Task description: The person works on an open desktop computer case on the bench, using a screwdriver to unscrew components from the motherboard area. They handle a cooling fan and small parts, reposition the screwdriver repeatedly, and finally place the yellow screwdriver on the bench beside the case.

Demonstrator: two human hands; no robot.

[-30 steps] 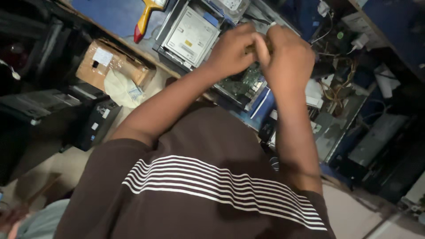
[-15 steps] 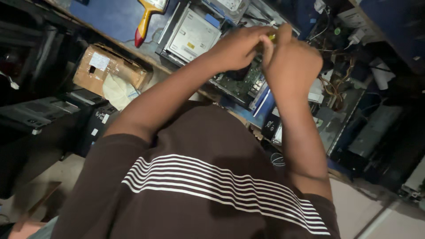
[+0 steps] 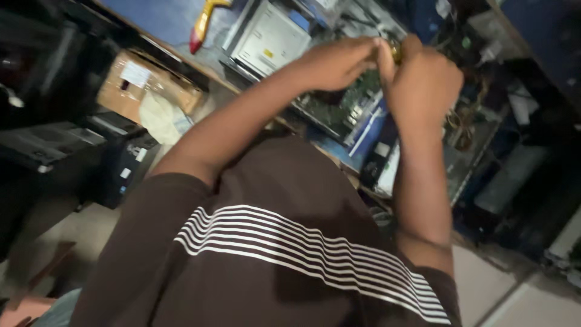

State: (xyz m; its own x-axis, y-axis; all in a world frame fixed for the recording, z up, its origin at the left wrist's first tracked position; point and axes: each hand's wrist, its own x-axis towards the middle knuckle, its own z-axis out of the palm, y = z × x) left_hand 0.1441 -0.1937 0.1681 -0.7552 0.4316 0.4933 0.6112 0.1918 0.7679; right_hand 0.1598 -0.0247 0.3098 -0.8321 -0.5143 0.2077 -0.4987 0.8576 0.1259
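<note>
Pinching a small yellow object [image 3: 396,51], right hand [image 3: 420,82] (fist-tight) meets curled left hand [image 3: 336,63].

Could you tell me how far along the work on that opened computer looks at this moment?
Done: the green circuit board lies exposed on the bench, with a silver drive beside it. In hand: the left hand and right hand meet above the board, pinching a small yellowish part that is too blurred to identify. Left: loose cables lie unconnected, and the red-and-yellow tool sits aside.
</note>
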